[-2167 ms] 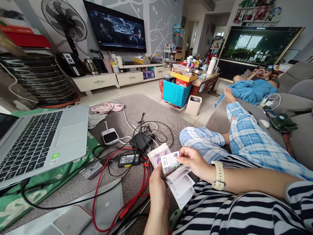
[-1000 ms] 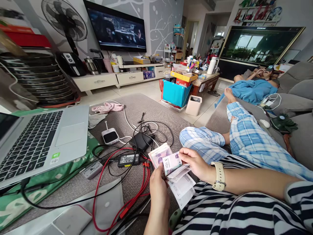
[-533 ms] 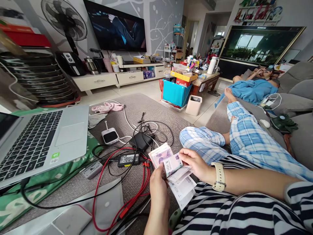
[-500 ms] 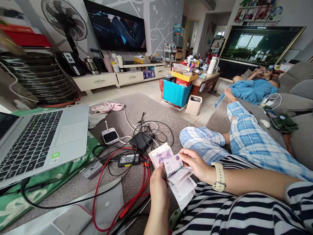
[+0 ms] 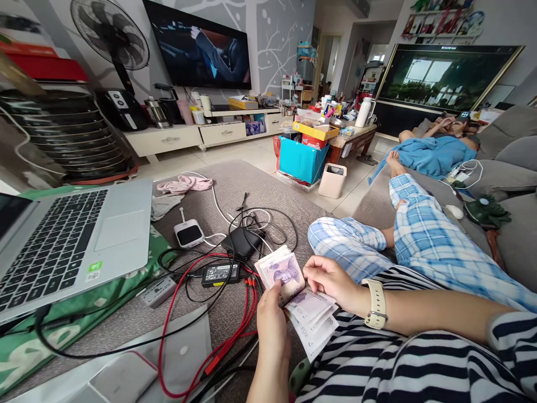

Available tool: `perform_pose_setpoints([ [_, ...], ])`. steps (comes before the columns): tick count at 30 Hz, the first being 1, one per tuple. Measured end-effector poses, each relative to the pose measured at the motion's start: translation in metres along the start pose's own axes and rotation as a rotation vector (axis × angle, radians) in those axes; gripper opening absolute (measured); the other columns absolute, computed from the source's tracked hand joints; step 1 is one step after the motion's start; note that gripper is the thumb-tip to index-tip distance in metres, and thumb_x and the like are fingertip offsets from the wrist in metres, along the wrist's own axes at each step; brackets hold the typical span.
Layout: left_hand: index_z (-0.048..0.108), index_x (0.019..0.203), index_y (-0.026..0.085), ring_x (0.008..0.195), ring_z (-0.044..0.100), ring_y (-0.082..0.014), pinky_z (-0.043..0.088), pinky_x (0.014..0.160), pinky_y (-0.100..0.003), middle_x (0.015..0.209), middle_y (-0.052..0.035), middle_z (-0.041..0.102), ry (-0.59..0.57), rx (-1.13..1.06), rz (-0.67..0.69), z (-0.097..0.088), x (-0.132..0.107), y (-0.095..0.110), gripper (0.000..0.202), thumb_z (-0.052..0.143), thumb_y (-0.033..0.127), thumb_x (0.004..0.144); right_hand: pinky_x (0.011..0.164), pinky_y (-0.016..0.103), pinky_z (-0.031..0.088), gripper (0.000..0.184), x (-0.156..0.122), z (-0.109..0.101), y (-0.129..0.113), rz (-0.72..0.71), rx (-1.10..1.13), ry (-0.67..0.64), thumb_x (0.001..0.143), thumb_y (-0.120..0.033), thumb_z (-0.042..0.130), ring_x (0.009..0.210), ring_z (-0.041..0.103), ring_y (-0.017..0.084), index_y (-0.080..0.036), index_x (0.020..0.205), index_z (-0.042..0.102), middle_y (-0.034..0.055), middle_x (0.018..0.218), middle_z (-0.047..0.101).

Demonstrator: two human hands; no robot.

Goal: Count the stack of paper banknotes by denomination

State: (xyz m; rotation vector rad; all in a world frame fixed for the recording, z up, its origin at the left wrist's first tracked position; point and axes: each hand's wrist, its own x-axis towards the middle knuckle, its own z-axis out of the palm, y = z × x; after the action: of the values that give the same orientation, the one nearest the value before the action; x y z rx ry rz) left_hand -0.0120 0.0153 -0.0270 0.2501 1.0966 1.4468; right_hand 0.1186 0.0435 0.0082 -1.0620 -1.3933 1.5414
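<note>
My left hand is closed around a stack of purple-printed banknotes, its thumb pressed on the face of the notes. Part of the stack stands up and shows a portrait, while several other notes fold down and fan out below toward my lap. At the right edge of the upright notes, my right hand has its thumb and fingertips pinched together, touching the edge of a banknote. The fingertips partly hide that edge. A cream watch is on the right wrist.
Left of the hands lie tangled black and red cables, a power adapter, a black box-like device and a small white device. An open laptop sits at far left. Another person lies under a blue cover at back right.
The banknote that was half folded over has gone down onto the lower fan, uncovering the portrait on the note behind. My right fingers have drawn slightly lower along the stack's edge.
</note>
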Motion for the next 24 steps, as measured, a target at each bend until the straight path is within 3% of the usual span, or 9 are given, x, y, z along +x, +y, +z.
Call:
perform_pose_setpoints([
  [8,0.067,0.091,0.01,0.08,0.067,-0.0233,0.051,0.077,-0.035,0.088,-0.0104,0.072,-0.011,-0.059,-0.057,0.004,-0.005,0.006,0.033,0.068,0.024,0.062,0.054,0.022,0.033,0.036,0.003,-0.003,0.003,0.025,-0.026,0.088,0.068,-0.041,0.073,0.056,0.044,0.009,-0.018,0.078,0.047,-0.0049,0.063,0.051],
  [12,0.066,0.092,0.011,0.08,0.068,-0.0236,0.051,0.078,-0.036,0.093,-0.0115,0.071,-0.034,-0.062,-0.068,0.004,-0.003,0.004,0.035,0.071,0.022,0.059,0.054,0.022,0.033,0.034,0.006,-0.003,0.009,0.012,0.019,0.096,0.071,-0.043,0.069,0.056,0.042,0.009,-0.018,0.075,0.047,-0.0047,0.063,0.049],
  [17,0.067,0.091,0.011,0.082,0.068,-0.0248,0.051,0.08,-0.037,0.091,-0.0118,0.071,-0.051,-0.066,-0.067,0.004,0.0,0.001,0.036,0.072,0.019,0.057,0.05,0.022,0.029,0.033,0.01,-0.006,0.019,0.007,-0.077,0.141,0.075,-0.046,0.064,0.055,0.038,0.009,-0.017,0.07,0.05,-0.0044,0.059,0.044],
  [24,0.067,0.092,0.01,0.082,0.067,-0.0246,0.051,0.079,-0.037,0.088,-0.0114,0.071,-0.058,-0.082,-0.071,0.003,-0.002,0.002,0.034,0.07,0.023,0.06,0.05,0.022,0.028,0.033,0.007,-0.003,0.008,-0.005,-0.08,0.131,0.077,-0.046,0.062,0.056,0.038,0.01,-0.017,0.069,0.05,-0.0035,0.061,0.045],
])
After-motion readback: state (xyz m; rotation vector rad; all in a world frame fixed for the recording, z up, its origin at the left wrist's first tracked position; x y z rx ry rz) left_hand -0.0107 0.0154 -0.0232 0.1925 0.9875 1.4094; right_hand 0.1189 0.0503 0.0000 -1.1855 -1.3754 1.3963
